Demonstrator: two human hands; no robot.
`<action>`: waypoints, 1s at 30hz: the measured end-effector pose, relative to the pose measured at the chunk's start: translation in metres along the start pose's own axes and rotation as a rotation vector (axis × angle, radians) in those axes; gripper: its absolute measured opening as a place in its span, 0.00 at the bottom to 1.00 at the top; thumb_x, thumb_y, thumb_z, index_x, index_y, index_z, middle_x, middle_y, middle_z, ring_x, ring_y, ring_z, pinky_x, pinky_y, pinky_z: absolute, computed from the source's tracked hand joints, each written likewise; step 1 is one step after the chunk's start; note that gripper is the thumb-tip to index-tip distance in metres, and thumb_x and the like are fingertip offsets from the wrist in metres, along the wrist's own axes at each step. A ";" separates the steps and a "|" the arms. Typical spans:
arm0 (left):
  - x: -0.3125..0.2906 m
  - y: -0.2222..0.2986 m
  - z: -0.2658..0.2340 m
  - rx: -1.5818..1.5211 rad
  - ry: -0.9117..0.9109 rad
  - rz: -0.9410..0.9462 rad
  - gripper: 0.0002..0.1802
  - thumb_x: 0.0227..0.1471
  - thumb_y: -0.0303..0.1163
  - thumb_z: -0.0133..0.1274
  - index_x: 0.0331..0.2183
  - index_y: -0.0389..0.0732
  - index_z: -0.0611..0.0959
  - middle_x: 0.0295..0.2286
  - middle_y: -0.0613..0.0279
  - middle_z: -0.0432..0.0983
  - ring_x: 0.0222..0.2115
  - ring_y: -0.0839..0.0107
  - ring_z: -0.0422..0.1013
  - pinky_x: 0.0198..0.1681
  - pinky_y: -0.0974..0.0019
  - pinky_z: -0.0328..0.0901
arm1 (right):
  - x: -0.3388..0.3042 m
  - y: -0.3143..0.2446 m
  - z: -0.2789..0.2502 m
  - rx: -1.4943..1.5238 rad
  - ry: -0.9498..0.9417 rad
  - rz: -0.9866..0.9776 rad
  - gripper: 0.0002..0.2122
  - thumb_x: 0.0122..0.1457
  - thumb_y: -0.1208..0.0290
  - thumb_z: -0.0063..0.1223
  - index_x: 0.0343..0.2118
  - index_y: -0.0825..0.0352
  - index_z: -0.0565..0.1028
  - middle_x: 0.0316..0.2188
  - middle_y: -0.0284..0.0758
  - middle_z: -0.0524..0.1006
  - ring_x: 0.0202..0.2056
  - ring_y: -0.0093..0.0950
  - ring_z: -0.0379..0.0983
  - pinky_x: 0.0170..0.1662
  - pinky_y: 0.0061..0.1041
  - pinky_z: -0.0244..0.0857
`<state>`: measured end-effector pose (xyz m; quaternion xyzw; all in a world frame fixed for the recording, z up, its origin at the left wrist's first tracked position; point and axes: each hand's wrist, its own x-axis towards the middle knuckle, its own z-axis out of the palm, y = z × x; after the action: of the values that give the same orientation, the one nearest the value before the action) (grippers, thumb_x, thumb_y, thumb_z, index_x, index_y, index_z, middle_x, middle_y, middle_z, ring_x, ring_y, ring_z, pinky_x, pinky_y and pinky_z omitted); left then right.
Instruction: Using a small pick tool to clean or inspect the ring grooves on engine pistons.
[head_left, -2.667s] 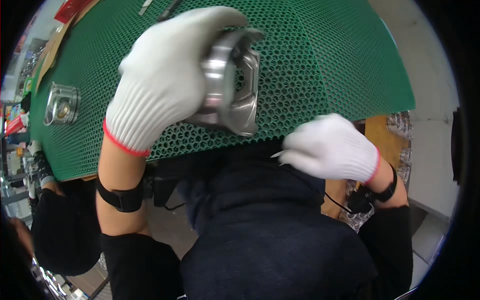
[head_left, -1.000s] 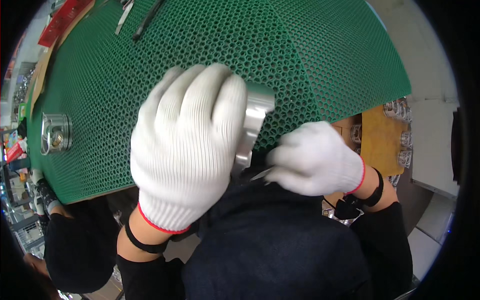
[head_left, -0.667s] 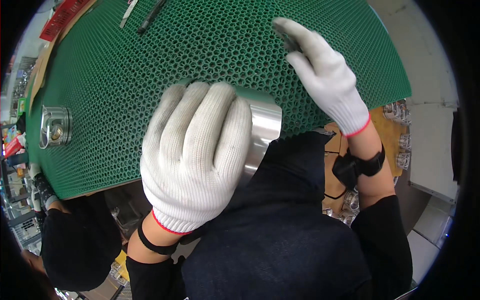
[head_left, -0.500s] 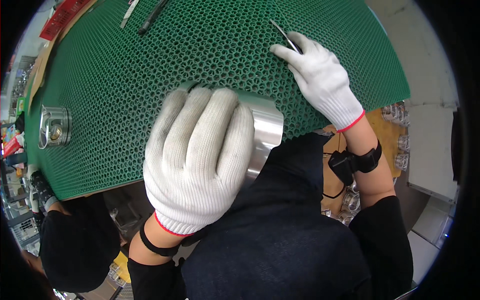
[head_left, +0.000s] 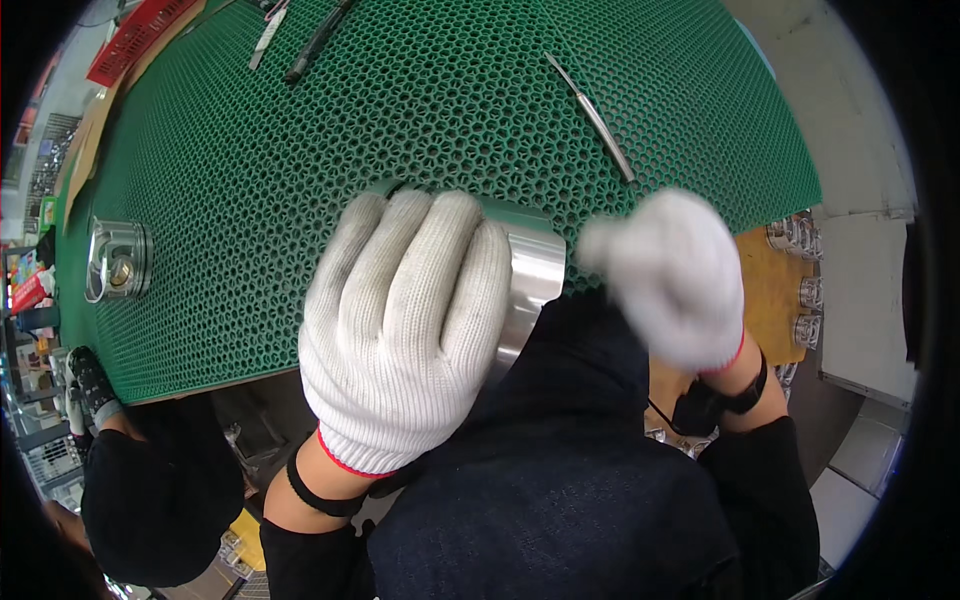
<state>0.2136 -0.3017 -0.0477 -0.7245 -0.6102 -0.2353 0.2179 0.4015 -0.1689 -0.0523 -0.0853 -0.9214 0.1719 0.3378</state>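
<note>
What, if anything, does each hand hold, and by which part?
The left hand holds a metal piston by its outer side; the right hand is blurred, so I cannot tell.

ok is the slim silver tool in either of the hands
No, the slim silver tool lies on the green mat, beyond the right hand.

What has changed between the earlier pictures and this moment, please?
The right hand has let go of the pointed tool, leaving it on the green mat, and has drawn back toward the body. Since the first picture, the held piston has turned, so its hollow side no longer shows. The left hand keeps hold of it; the other piston stays at the mat's left.
</note>
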 end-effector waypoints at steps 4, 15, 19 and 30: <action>0.000 0.000 -0.002 0.008 0.015 0.005 0.22 0.37 0.33 0.59 0.39 0.36 0.79 0.41 0.52 0.74 0.43 0.54 0.72 0.48 0.45 0.67 | -0.001 0.062 0.016 -0.463 0.050 0.254 0.14 0.50 0.65 0.61 0.41 0.57 0.78 0.33 0.34 0.76 0.32 0.35 0.75 0.36 0.30 0.71; 0.000 -0.002 -0.002 -0.007 -0.060 -0.049 0.29 0.32 0.27 0.58 0.44 0.37 0.78 0.44 0.54 0.72 0.48 0.56 0.69 0.49 0.46 0.66 | 0.013 0.094 0.021 -0.716 -0.232 0.322 0.15 0.57 0.73 0.49 0.48 0.62 0.74 0.28 0.42 0.74 0.27 0.34 0.75 0.32 0.33 0.73; -0.007 -0.007 -0.002 0.075 -0.042 -0.024 0.31 0.38 0.39 0.61 0.45 0.36 0.77 0.43 0.48 0.75 0.44 0.47 0.72 0.50 0.45 0.66 | -0.011 0.012 -0.019 0.357 -0.052 0.455 0.19 0.53 0.84 0.39 0.48 0.71 0.74 0.35 0.37 0.77 0.26 0.23 0.73 0.31 0.28 0.70; -0.003 -0.004 -0.001 0.037 -0.050 -0.015 0.30 0.40 0.41 0.61 0.45 0.35 0.77 0.43 0.48 0.75 0.44 0.48 0.73 0.49 0.47 0.66 | -0.012 -0.023 -0.001 0.161 -0.194 0.216 0.14 0.49 0.74 0.57 0.42 0.60 0.78 0.19 0.32 0.72 0.15 0.27 0.69 0.18 0.25 0.63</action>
<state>0.2092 -0.3043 -0.0490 -0.7215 -0.6250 -0.2072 0.2143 0.4105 -0.1934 -0.0504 -0.1392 -0.9185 0.2879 0.2325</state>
